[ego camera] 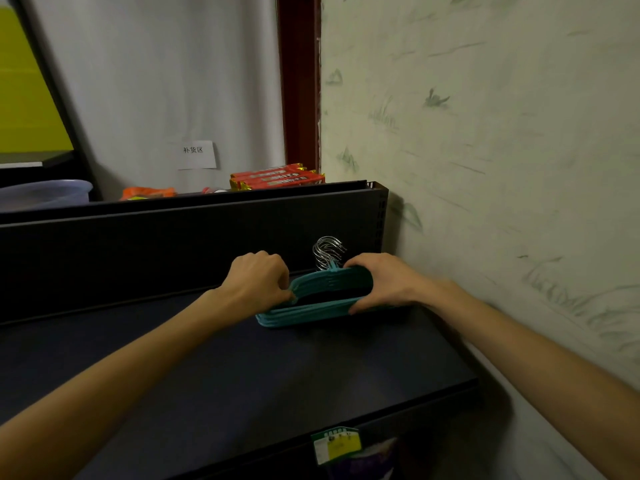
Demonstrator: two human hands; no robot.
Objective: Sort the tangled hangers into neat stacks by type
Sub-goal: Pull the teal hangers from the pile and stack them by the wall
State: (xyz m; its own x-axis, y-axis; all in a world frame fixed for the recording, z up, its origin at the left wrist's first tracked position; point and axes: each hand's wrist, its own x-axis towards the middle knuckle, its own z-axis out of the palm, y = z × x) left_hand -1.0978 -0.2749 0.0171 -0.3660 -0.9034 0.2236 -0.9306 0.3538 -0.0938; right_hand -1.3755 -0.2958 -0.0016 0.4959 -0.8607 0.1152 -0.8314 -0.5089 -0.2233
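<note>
Teal hangers (pixel 313 311) stacked flat on dark shelf (pixel 242 368), silver hooks (pixel 327 252) aligned.

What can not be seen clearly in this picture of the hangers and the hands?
- Head view: the number of teal hangers; they overlap in one bundle.
- The fingertips of the left hand and the right hand, curled round the bundle's ends.
- The small tag under the shelf: print too small.
- The red packets: partly behind the back panel.
</note>
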